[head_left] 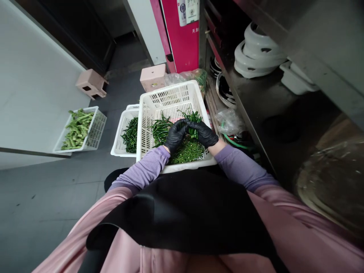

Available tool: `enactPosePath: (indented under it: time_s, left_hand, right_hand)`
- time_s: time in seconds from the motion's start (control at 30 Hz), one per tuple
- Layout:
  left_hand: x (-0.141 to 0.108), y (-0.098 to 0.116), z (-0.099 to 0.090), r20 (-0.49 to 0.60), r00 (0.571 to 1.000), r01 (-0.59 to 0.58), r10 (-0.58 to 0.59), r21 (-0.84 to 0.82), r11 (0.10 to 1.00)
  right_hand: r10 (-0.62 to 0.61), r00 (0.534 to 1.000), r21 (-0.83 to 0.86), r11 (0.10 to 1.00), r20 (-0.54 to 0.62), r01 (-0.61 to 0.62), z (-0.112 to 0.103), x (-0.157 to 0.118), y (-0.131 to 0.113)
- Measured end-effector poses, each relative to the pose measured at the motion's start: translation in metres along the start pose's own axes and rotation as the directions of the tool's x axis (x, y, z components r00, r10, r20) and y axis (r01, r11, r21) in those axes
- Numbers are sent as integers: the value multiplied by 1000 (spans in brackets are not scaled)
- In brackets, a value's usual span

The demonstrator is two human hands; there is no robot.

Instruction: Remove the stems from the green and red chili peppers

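Both my hands wear black gloves and meet over a large white plastic basket (pixel 172 88). My right hand (pixel 205 133) is closed around a bunch of long green chilies (pixel 194 118). At the near end of that bunch, the fingers of my left hand (pixel 176 135) are pinched together; what they grip is too small to make out. Inside the basket, a heap of green chilies (pixel 160 129) lies to the left of my hands. Below them is a pile of thin green stems (pixel 188 151), partly covered by my gloves.
Left of the large basket, a smaller white basket (pixel 114 148) holds dark green chilies (pixel 131 135). Farther left, another basket (pixel 98 127) contains thicker pale green peppers (pixel 79 128). Two pink stools (pixel 90 84) stand behind. A metal shelf (pixel 241 89) with white stove rings (pixel 256 55) borders the right side.
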State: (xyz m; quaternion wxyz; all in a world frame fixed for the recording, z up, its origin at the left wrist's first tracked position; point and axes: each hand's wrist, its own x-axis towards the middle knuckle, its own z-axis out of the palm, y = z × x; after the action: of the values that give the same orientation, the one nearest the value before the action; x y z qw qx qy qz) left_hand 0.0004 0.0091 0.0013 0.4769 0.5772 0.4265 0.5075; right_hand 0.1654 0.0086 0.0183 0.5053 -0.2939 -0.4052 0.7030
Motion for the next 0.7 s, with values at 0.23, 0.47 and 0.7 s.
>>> enactPosePath:
  time_s: [0.23, 0.47, 0.7]
  left_hand:
    - [-24, 28, -26, 51, 997, 56, -61, 93, 994]
    - [12, 65, -29, -34, 948, 315, -315, -13, 949]
    - [20, 62, -18, 54, 962, 260, -266, 98, 961]
  right_hand:
    - [12, 991, 50, 999, -137, -5, -10, 10, 3]
    - [158, 987, -45, 986, -6, -158, -18, 4, -1]
    - [225, 972, -55, 974, 67, -221, -6, -3, -11]
